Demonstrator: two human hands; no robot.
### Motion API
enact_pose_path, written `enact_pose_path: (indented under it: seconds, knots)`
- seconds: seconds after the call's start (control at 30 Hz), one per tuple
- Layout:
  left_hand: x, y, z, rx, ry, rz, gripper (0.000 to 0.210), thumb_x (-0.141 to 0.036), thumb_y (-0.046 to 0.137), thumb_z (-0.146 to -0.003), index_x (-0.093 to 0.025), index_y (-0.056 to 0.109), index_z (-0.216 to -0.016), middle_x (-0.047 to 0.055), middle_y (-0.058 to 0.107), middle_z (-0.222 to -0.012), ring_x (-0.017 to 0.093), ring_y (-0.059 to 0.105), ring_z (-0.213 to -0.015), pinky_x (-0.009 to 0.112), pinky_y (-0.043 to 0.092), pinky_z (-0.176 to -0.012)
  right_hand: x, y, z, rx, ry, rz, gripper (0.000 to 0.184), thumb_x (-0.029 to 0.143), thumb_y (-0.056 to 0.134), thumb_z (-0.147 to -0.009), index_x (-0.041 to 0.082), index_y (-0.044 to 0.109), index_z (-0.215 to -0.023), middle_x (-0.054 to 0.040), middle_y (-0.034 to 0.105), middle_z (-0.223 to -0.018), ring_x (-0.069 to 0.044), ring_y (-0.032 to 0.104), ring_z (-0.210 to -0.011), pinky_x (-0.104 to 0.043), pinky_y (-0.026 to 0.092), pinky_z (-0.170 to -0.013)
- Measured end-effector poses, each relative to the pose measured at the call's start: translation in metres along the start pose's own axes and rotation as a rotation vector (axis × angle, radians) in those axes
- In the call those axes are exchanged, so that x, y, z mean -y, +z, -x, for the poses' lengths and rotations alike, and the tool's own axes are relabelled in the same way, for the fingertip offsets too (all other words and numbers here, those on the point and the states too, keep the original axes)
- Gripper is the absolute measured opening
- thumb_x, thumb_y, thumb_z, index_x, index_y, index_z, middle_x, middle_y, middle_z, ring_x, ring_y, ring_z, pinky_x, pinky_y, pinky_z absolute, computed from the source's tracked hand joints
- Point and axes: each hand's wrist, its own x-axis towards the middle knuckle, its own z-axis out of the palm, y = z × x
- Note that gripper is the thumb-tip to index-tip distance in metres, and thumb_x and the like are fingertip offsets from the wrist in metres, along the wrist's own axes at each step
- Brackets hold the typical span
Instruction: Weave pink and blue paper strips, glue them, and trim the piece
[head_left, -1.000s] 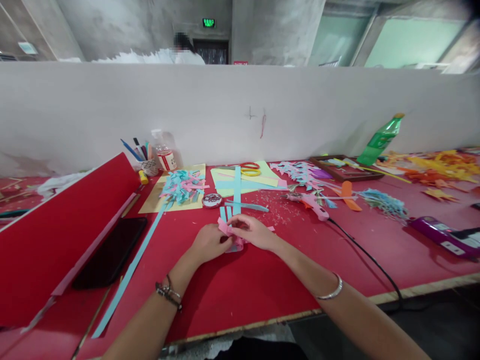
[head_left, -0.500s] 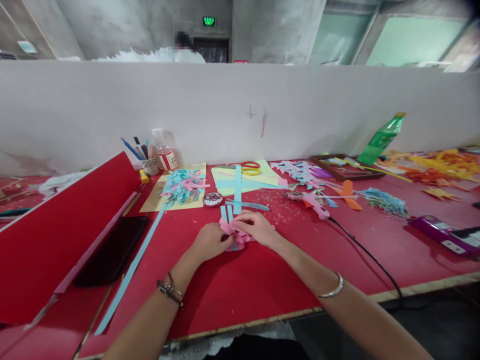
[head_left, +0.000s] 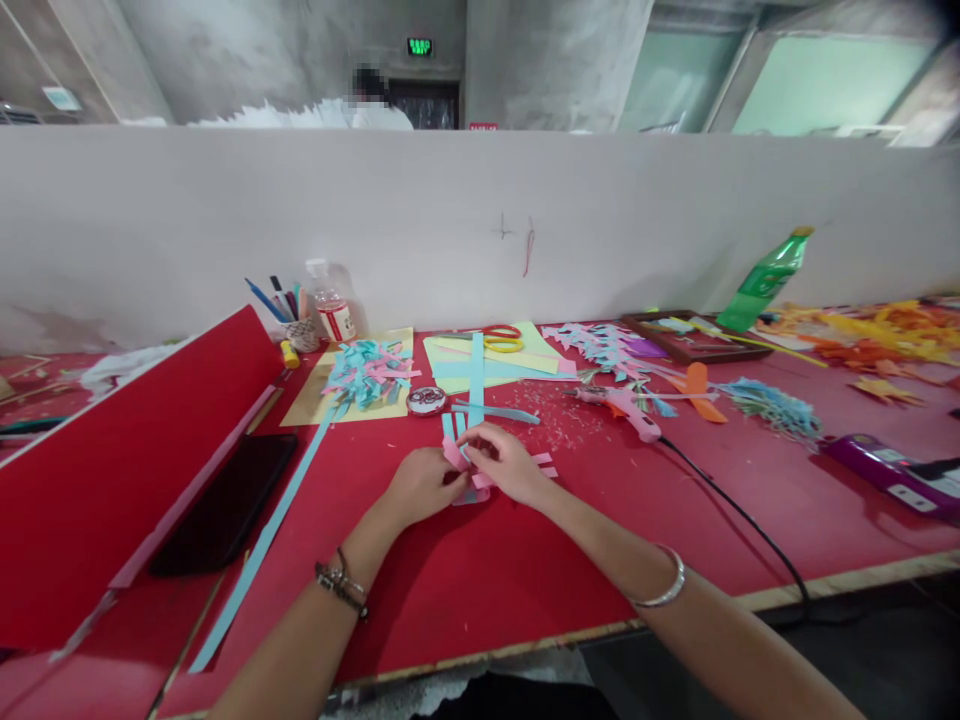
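Observation:
Both hands are closed on a small piece of pink and light-blue paper strips (head_left: 482,482) lying low over the red table. My left hand (head_left: 424,487) grips its left side, fingers bent inward. From the right, my right hand (head_left: 508,466) pinches a pink strip near the top, and its fingers cover part of the piece. Blue strip ends (head_left: 454,425) stick out beyond the fingers, while pink ends (head_left: 547,465) show past the right hand. A long blue strip (head_left: 477,375) and a shorter blue strip (head_left: 499,412) lie just behind.
A pink glue gun (head_left: 634,415) with a black cord lies right. Behind are scissors (head_left: 502,340), a round tin (head_left: 426,401) and curled paper bits (head_left: 367,372). A phone (head_left: 225,505) and red board (head_left: 142,480) stand left; a green bottle (head_left: 765,280) and purple power strip (head_left: 892,475) sit right.
My right hand has shifted slightly left and down over the strips, its fingers closer to the left hand. Pink strip ends now show to its right. My left hand stays in place.

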Motion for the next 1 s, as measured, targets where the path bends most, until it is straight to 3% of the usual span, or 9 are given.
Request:
enact_pose_path:
  seconds: [0.13, 0.3, 0.4, 0.5, 0.6, 0.67, 0.77, 0.9, 1.0]
  knots:
    - [-0.001, 0.000, 0.000, 0.003, -0.032, -0.035, 0.036, -0.032, 0.039, -0.081, -0.013, 0.061, -0.059, 0.005, 0.059, -0.056, 0.013, 0.052, -0.055, 0.023, 0.024, -0.048, 0.003, -0.010, 0.000, -0.080, -0.034, 0.313, 0.019, 0.033, 0.045, -0.080, 0.019, 0.057, -0.082, -0.0037, 0.056, -0.081, -0.014, 0.050, -0.072, -0.025, 0.036, -0.064]
    - [-0.003, -0.002, 0.000, 0.026, -0.054, -0.039, 0.043, -0.037, 0.036, -0.083, -0.013, 0.062, -0.060, 0.005, 0.057, -0.054, 0.013, 0.050, -0.053, 0.022, 0.023, -0.047, 0.004, -0.023, 0.002, 0.002, 0.131, 0.497, 0.043, 0.052, 0.034, -0.082, 0.020, 0.060, -0.068, -0.0015, 0.053, -0.053, -0.015, 0.051, -0.056, -0.025, 0.031, -0.054]
    - [-0.003, -0.003, 0.000, 0.039, -0.059, -0.030, 0.044, -0.037, 0.035, -0.084, -0.014, 0.063, -0.060, 0.005, 0.057, -0.054, 0.012, 0.049, -0.052, 0.022, 0.023, -0.047, 0.002, -0.028, 0.004, 0.094, 0.196, 0.315, 0.051, 0.057, 0.031, -0.081, 0.020, 0.061, -0.066, -0.0001, 0.049, -0.042, -0.014, 0.050, -0.047, -0.025, 0.032, -0.050]
    - [-0.004, -0.004, 0.000, 0.039, -0.044, -0.013, 0.041, -0.035, 0.035, -0.084, -0.015, 0.065, -0.066, 0.004, 0.059, -0.056, 0.012, 0.048, -0.053, 0.022, 0.023, -0.048, 0.002, -0.030, 0.004, 0.180, 0.313, -0.001, 0.060, 0.062, 0.022, -0.081, 0.018, 0.063, -0.081, 0.0027, 0.044, -0.034, -0.011, 0.043, -0.034, -0.024, 0.031, -0.042]
    - [-0.003, -0.004, 0.000, 0.032, -0.037, -0.018, 0.038, -0.034, 0.037, -0.083, -0.015, 0.065, -0.065, 0.004, 0.060, -0.058, 0.012, 0.049, -0.054, 0.022, 0.024, -0.048, 0.003, -0.031, 0.002, 0.272, 0.427, -0.256, 0.064, 0.062, 0.017, -0.081, 0.015, 0.059, -0.092, 0.0022, 0.049, -0.037, -0.010, 0.041, -0.028, -0.022, 0.029, -0.035]
    - [-0.003, -0.003, -0.001, 0.022, -0.044, -0.025, 0.038, -0.033, 0.038, -0.082, -0.014, 0.064, -0.062, 0.004, 0.059, -0.056, 0.012, 0.049, -0.053, 0.022, 0.024, -0.048, 0.002, -0.030, 0.001, 0.317, 0.443, -0.396, 0.060, 0.060, 0.019, -0.082, 0.014, 0.056, -0.094, 0.0005, 0.054, -0.044, -0.010, 0.047, -0.032, -0.022, 0.034, -0.037]
    - [-0.002, -0.002, -0.001, 0.006, -0.046, -0.030, 0.040, -0.034, 0.039, -0.082, -0.013, 0.061, -0.056, 0.004, 0.058, -0.053, 0.011, 0.048, -0.050, 0.022, 0.023, -0.047, -0.001, -0.026, -0.001, 0.334, 0.353, -0.508, 0.044, 0.050, 0.028, -0.084, 0.015, 0.053, -0.092, 0.0002, 0.057, -0.052, -0.011, 0.054, -0.044, -0.023, 0.041, -0.047]
    - [-0.001, -0.001, 0.000, -0.008, -0.026, -0.006, 0.038, -0.034, 0.040, -0.082, -0.013, 0.061, -0.058, 0.003, 0.058, -0.054, 0.011, 0.048, -0.050, 0.022, 0.023, -0.047, -0.002, -0.021, 0.001, 0.326, 0.230, -0.367, 0.020, 0.034, 0.044, -0.081, 0.017, 0.053, -0.085, 0.0025, 0.055, -0.057, -0.010, 0.054, -0.052, -0.021, 0.041, -0.052]
    - [-0.001, -0.001, 0.000, -0.010, -0.018, 0.019, 0.036, -0.034, 0.040, -0.082, -0.014, 0.062, -0.063, 0.004, 0.061, -0.059, 0.012, 0.051, -0.054, 0.021, 0.024, -0.048, 0.000, -0.020, 0.003, 0.287, 0.139, -0.209, 0.014, 0.028, 0.047, -0.078, 0.018, 0.055, -0.084, 0.0011, 0.057, -0.066, -0.011, 0.054, -0.061, -0.022, 0.041, -0.057]
